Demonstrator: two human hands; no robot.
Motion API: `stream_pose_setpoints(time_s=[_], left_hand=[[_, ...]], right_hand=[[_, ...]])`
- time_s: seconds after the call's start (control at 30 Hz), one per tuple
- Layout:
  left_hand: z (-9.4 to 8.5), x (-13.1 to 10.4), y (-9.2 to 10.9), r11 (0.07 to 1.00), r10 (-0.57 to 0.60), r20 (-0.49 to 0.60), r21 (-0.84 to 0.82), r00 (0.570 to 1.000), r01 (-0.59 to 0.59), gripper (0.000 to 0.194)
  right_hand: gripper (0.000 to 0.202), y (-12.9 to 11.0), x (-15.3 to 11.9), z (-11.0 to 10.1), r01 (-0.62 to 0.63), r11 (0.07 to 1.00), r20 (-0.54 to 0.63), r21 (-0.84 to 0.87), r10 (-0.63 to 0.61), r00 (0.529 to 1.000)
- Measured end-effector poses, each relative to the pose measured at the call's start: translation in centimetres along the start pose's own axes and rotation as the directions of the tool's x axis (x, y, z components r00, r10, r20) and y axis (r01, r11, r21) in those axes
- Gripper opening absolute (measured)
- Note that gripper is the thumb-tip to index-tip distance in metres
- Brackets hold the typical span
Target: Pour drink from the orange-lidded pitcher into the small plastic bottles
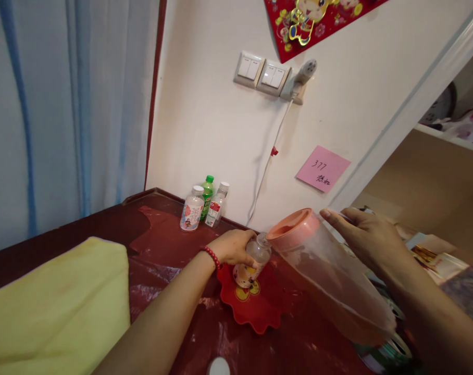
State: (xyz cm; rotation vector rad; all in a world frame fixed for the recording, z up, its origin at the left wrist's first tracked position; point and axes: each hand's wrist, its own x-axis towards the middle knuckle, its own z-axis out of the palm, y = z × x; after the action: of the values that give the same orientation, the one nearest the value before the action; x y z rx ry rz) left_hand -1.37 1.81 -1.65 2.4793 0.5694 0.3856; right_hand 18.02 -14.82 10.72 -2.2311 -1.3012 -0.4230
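My left hand [236, 249], with a red bead bracelet at the wrist, is wrapped round a clear bottle [262, 251] that has no cap. The bottle stands on a red plate [256, 312] with a wavy rim. A large translucent pitcher [330, 271] with a pink lid [293, 226] is tilted steeply in my right hand [365, 234]. The lid's spout is at the bottle's mouth. My right fingers are closed at the pitcher's far side, where its handle is mostly hidden. Whether liquid is flowing I cannot tell.
A white-capped bottle [192, 208], a green bottle [208, 195] and a clear bottle [216, 205] stand by the wall. A yellow cloth [64, 307] lies at the left. A white cap [219, 366] is at the front edge, and cans [393, 354] stand below the pitcher.
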Motion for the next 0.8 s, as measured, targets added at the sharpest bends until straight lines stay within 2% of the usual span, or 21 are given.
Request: stream_pose_setpoints(time_s=[0.8], left_hand=[[-0.07,-0.01,0.02,1.0,-0.005,0.009,0.017,1.0,0.004,0.063]], right_hand=[[0.065,0.19,-0.14,0.03,0.025,0.999,-0.023,0.02,-0.025,0.999]])
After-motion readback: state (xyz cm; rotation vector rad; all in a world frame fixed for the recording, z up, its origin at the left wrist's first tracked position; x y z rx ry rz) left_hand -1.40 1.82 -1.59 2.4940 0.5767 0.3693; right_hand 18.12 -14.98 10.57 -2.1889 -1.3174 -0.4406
